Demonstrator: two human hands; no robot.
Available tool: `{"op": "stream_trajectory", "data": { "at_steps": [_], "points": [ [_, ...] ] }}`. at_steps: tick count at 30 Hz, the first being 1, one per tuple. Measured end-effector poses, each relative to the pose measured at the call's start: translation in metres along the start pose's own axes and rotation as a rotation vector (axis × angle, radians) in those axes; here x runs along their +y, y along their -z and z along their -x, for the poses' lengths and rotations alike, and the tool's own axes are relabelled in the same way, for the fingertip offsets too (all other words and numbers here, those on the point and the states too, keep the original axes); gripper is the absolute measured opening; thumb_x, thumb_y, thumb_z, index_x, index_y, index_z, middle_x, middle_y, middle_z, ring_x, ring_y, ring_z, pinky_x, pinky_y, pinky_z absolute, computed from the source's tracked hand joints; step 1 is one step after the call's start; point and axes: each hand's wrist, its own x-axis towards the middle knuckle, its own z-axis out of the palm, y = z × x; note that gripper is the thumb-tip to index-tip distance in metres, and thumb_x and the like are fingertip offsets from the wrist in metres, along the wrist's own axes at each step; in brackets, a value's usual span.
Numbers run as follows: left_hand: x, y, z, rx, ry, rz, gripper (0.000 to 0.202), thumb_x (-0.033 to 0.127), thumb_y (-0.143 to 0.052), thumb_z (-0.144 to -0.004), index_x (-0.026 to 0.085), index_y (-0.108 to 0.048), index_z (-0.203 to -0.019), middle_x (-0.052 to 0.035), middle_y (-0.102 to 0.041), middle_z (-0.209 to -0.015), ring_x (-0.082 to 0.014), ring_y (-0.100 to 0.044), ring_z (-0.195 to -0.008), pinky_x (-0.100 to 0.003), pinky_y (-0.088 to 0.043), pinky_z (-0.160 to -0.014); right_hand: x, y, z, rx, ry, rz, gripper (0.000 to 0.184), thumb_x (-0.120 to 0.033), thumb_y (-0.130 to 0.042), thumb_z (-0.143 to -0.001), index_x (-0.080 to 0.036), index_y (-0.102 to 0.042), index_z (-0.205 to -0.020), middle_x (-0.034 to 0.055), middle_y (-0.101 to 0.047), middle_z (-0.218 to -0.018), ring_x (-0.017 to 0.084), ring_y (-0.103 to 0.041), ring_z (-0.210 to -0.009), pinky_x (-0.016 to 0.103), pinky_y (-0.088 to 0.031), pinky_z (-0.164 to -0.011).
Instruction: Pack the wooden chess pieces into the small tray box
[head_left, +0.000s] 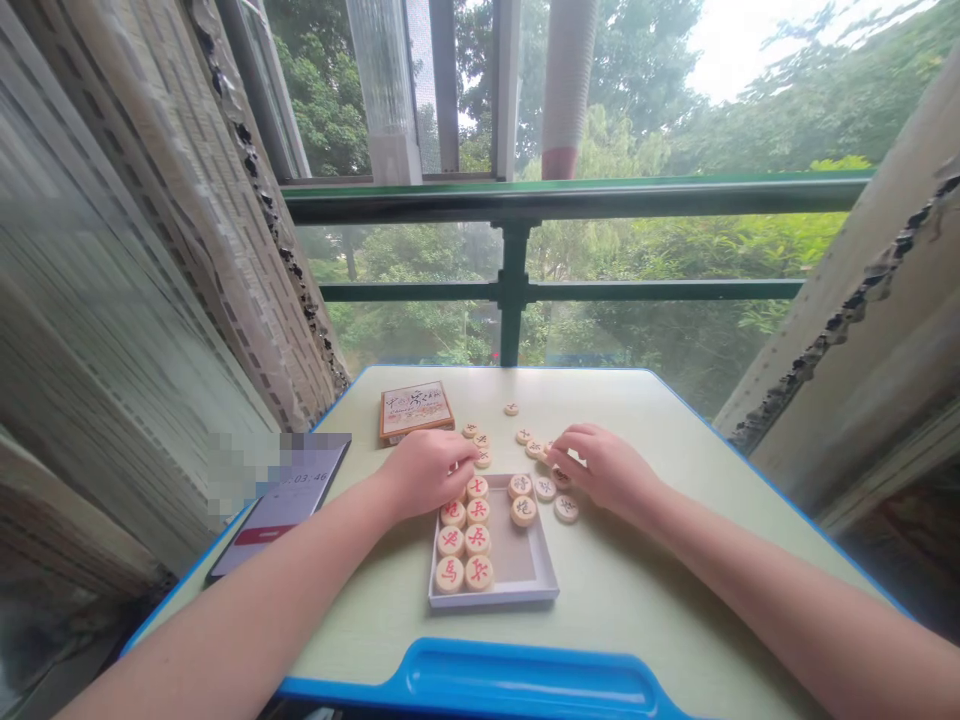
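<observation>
A shallow white box tray [541,590] lies on the table and holds Chinese chess pieces. Red-marked pieces [478,573] stand in two columns along its left side; two dark-marked pieces [523,511] are at its upper right. My left hand [431,468] curls over the tray's upper left corner, its fingertips beside a loose piece [483,458]; whatever lies within its fingers is hidden. My right hand [596,465] is closed beyond the tray's right side, fingertips pinched at a loose piece [549,451]. Other loose pieces [566,509] lie flat around that hand.
The box lid [416,410] with Chinese lettering lies at the back left. A phone [289,505] showing a timer rests at the left edge. One piece [511,409] sits far back. The pale table [622,620] has a blue rim; a green railing [637,200] and curtains surround it.
</observation>
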Motion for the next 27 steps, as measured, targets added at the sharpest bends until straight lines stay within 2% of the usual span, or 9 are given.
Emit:
{"op": "stream_trajectory", "data": {
  "at_steps": [7, 13, 16, 21, 27],
  "points": [
    [0.000, -0.001, 0.000, -0.004, -0.008, 0.003, 0.022, 0.018, -0.047, -0.079, 0.019, -0.068, -0.083, -0.0040, -0.070, -0.080, -0.0162, -0.063, -0.075, -0.027, -0.047, -0.072, 0.000, -0.001, 0.001, -0.016, -0.026, -0.062, 0.021, -0.034, -0.051, -0.083, -0.022, -0.067, -0.083, 0.0050, -0.064, -0.089, 0.017, -0.059, -0.082, 0.027, -0.045, -0.070],
    [0.000, -0.002, 0.000, 0.006, -0.011, -0.005, 0.022, 0.019, -0.047, -0.078, 0.019, -0.068, -0.083, -0.0034, -0.070, -0.079, -0.0161, -0.063, -0.074, -0.026, -0.047, -0.069, -0.009, -0.005, 0.002, -0.105, 0.093, -0.056, 0.026, -0.031, -0.048, -0.086, -0.027, -0.067, -0.103, 0.0061, -0.063, -0.090, 0.018, -0.059, -0.081, 0.029, -0.044, -0.072],
    [0.001, -0.002, 0.000, 0.009, -0.012, 0.007, 0.022, 0.019, -0.047, -0.079, 0.020, -0.068, -0.084, -0.0034, -0.070, -0.081, -0.0159, -0.063, -0.075, -0.026, -0.047, -0.071, -0.011, -0.005, 0.002, -0.107, 0.086, -0.068, 0.024, -0.028, -0.049, -0.086, -0.025, -0.068, -0.099, 0.0065, -0.062, -0.089, 0.018, -0.058, -0.080, 0.029, -0.044, -0.072],
    [0.000, 0.002, 0.000, 0.013, -0.012, -0.002, 0.022, 0.019, -0.046, -0.079, 0.019, -0.068, -0.083, -0.0043, -0.069, -0.079, -0.0158, -0.063, -0.074, -0.026, -0.047, -0.070, -0.004, -0.004, 0.001, -0.072, 0.026, -0.126, 0.018, -0.025, -0.050, -0.084, -0.022, -0.068, -0.084, 0.0059, -0.063, -0.094, 0.019, -0.057, -0.090, 0.031, -0.044, -0.080],
    [-0.003, 0.000, 0.000, 0.041, -0.053, -0.017, 0.022, 0.021, -0.045, -0.080, 0.020, -0.067, -0.082, -0.0041, -0.068, -0.074, -0.0149, -0.062, -0.071, -0.025, -0.047, -0.068, -0.002, -0.005, -0.001, -0.042, -0.041, -0.111, 0.021, -0.032, -0.052, -0.082, -0.021, -0.069, -0.089, 0.0067, -0.063, -0.092, 0.019, -0.059, -0.086, 0.031, -0.045, -0.078]
  ]
}}
